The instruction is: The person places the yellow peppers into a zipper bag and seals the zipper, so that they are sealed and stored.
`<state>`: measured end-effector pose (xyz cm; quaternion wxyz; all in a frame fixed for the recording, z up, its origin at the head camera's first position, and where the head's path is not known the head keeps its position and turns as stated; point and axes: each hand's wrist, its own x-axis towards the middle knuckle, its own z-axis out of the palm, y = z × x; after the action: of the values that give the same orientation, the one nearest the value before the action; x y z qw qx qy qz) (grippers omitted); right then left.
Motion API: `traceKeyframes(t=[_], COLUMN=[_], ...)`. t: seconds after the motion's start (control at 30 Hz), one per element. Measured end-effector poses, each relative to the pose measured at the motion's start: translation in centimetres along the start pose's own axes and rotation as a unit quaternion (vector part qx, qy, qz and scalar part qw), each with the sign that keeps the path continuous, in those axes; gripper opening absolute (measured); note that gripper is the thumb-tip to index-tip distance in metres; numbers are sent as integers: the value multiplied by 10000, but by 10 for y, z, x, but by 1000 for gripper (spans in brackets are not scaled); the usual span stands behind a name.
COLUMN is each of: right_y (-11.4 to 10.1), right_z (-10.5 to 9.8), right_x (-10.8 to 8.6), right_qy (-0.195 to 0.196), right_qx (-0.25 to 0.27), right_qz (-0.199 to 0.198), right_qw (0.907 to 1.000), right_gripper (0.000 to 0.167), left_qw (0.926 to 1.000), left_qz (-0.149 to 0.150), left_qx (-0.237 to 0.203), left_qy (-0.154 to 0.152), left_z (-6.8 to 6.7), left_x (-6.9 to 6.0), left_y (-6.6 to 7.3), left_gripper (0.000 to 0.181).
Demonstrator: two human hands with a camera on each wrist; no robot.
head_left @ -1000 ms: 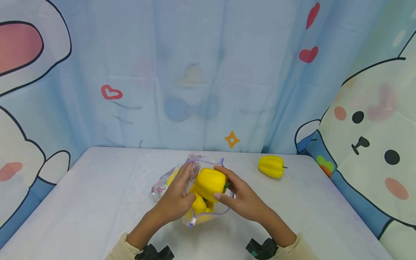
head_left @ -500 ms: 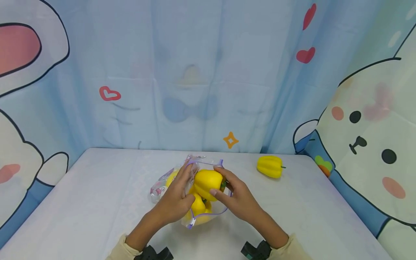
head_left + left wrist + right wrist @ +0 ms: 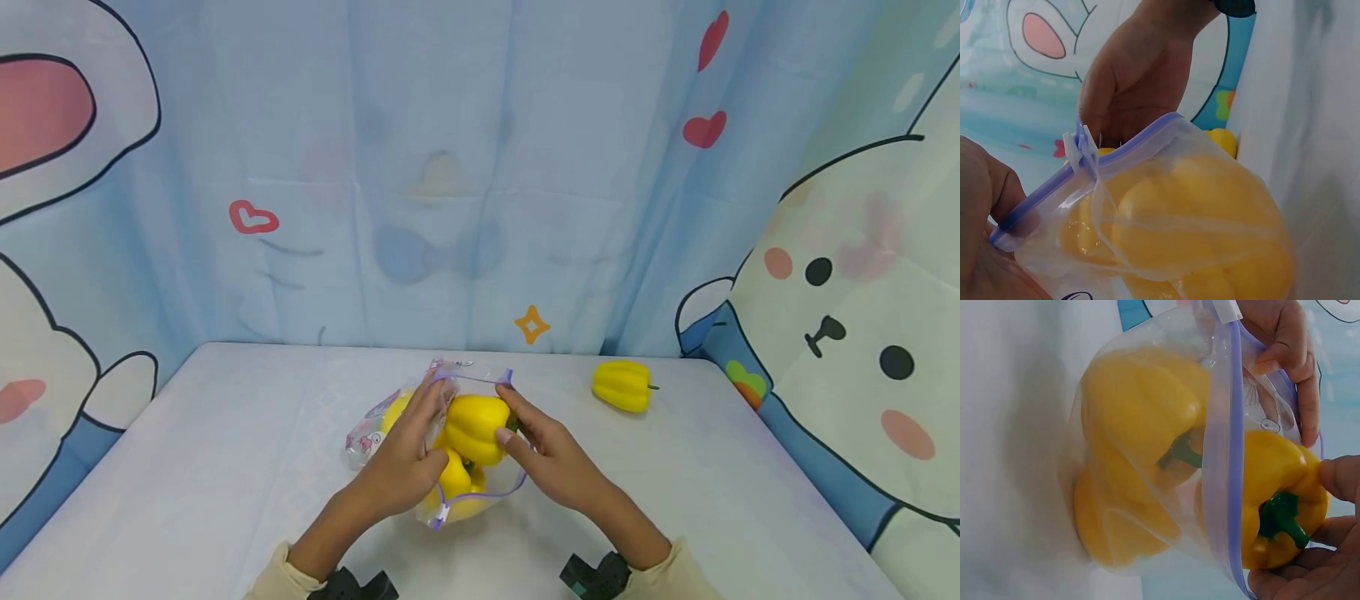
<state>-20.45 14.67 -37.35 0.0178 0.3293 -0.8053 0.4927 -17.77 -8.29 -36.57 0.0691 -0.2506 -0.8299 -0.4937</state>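
Observation:
A clear zip bag with a purple rim (image 3: pixel 480 495) stands open, with yellow peppers (image 3: pixel 453 477) inside it. My left hand (image 3: pixel 405 458) grips the bag's left side, thumb inside the rim. At the mouth, my right hand (image 3: pixel 553 457) holds a yellow pepper (image 3: pixel 474 429) by its stem end. The right wrist view shows this pepper (image 3: pixel 1272 469) partly behind the purple rim (image 3: pixel 1232 456), green stem toward the palm. In the left wrist view the bagged peppers (image 3: pixel 1172 225) look blurred through the plastic.
Another yellow pepper (image 3: pixel 622 386) lies at the back right of the white table (image 3: pixel 247 450). Behind the left hand is a printed clear bag (image 3: pixel 363 437) with something yellow in it. A patterned curtain (image 3: pixel 450 167) hangs behind the table.
The held pepper has moved slightly left and down in the bag's mouth, and my right hand has shifted with it. My left hand stays on the bag.

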Motion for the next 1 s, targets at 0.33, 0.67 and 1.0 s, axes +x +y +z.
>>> traceKeyframes(t=[0.33,0.67,1.0], right_y=[2,6,11], right_z=[4,15,23], right_x=[1,4,4], right_qy=[327,751,815], right_qx=[-396,-1215,-1147], right_qz=[42,-187,-288], right_qw=[9987,9896,9896], right_gripper=[52,52,56], left_qw=[9999,9994,9994], left_qz=[24,153,122], left_qx=[-19,112,237], left_qy=[-168,-284,-221], left_z=[0,1,3], left_x=[0,-2,-3], left_y=[1,2,2], left_gripper=[79,78,80])
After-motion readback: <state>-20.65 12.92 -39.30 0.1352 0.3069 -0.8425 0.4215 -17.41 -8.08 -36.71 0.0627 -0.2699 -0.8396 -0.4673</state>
